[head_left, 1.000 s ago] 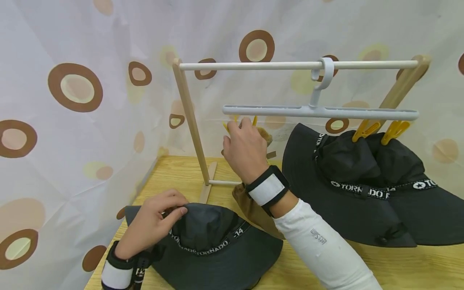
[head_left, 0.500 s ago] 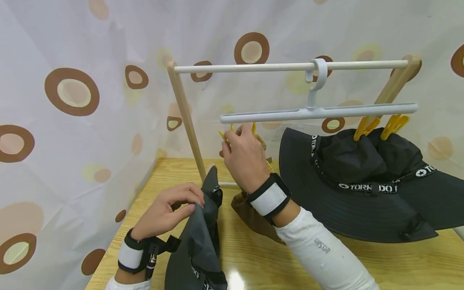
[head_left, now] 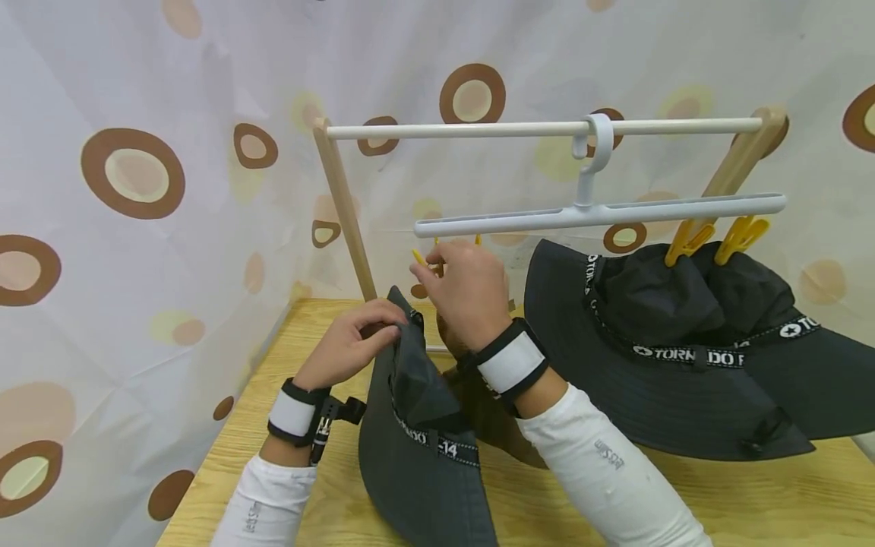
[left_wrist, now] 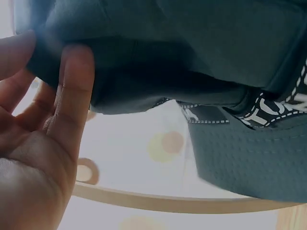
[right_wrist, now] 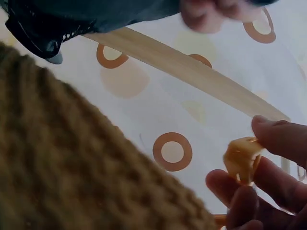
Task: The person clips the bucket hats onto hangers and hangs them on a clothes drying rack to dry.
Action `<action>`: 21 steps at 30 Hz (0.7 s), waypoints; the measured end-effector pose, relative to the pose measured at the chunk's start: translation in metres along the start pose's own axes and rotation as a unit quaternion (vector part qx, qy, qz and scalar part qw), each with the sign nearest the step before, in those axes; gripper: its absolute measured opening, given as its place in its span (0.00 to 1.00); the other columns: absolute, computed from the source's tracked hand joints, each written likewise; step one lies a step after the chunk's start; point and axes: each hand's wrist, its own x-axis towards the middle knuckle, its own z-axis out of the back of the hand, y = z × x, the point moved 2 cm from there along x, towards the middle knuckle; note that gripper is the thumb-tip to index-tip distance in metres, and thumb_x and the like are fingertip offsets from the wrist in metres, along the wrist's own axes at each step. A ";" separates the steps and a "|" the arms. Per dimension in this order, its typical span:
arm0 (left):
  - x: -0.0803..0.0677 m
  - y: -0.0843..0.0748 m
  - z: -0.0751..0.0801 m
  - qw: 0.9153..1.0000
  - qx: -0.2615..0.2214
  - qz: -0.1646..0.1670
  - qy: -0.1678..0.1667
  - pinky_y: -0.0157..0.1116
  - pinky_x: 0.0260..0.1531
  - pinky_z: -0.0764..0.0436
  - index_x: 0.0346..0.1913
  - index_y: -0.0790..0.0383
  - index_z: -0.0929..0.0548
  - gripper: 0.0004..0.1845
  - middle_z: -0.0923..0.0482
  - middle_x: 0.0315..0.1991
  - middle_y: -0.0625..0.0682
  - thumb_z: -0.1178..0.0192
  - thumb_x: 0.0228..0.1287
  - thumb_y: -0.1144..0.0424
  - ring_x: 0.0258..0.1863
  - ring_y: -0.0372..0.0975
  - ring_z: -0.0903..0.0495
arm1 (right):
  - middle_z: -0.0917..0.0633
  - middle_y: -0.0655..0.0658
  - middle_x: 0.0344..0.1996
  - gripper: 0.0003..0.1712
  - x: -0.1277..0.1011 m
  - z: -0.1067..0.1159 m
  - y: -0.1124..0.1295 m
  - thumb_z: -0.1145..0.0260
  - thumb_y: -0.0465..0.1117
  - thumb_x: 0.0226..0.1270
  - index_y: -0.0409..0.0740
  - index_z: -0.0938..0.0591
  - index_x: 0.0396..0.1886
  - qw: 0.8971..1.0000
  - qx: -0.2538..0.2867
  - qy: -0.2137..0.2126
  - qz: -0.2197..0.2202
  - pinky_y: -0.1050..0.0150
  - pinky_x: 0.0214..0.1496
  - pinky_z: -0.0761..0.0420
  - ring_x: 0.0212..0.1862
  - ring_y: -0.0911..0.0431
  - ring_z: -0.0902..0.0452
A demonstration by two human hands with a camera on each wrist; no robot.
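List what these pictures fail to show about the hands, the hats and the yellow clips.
- Head view: the right hand covers most of the yellow plastic clip; whether it bites anything cannot be told.
- Head view: the brown knitted hat sits mostly behind the right forearm and the dark grey bucket hat.
- Left wrist view: the left hand is cut off by the frame edge.
- Right wrist view: the knit is blurred.
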 end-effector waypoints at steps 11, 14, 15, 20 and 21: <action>0.042 0.021 0.001 0.998 0.031 0.042 -0.035 0.32 0.46 0.20 0.46 0.67 0.15 0.08 0.18 0.46 0.60 0.44 0.72 0.70 0.42 0.38 0.20 | 0.10 0.39 0.38 0.20 0.008 -0.007 -0.014 0.26 0.48 0.61 0.37 0.17 0.44 0.985 0.133 0.019 -0.108 0.59 0.31 0.21 0.32 0.49 0.15; 0.048 0.022 0.004 0.997 0.050 0.043 -0.033 0.32 0.45 0.20 0.46 0.67 0.15 0.09 0.18 0.47 0.60 0.44 0.72 0.70 0.42 0.39 0.21 | 0.10 0.38 0.42 0.25 0.010 -0.008 -0.017 0.26 0.49 0.61 0.36 0.19 0.50 0.978 0.155 0.027 -0.138 0.55 0.37 0.18 0.38 0.48 0.14; 0.050 0.021 0.006 0.997 0.056 0.044 -0.030 0.32 0.45 0.20 0.46 0.67 0.15 0.09 0.17 0.46 0.60 0.44 0.72 0.70 0.42 0.40 0.21 | 0.10 0.38 0.42 0.26 0.011 -0.008 -0.018 0.27 0.49 0.61 0.36 0.18 0.52 0.977 0.158 0.030 -0.141 0.55 0.38 0.17 0.40 0.48 0.13; 0.058 0.016 0.020 0.996 0.069 0.056 -0.007 0.33 0.43 0.20 0.47 0.67 0.14 0.09 0.18 0.44 0.60 0.44 0.72 0.69 0.40 0.40 0.20 | 0.09 0.39 0.40 0.26 0.015 -0.007 -0.020 0.27 0.50 0.62 0.39 0.16 0.55 0.975 0.161 0.037 -0.147 0.62 0.30 0.22 0.40 0.48 0.13; 0.059 0.016 0.022 0.996 0.068 0.060 -0.004 0.33 0.43 0.20 0.47 0.67 0.14 0.10 0.18 0.43 0.60 0.45 0.72 0.69 0.39 0.39 0.20 | 0.09 0.39 0.39 0.26 0.016 -0.008 -0.021 0.28 0.50 0.62 0.40 0.16 0.56 0.975 0.161 0.037 -0.150 0.65 0.27 0.25 0.39 0.48 0.13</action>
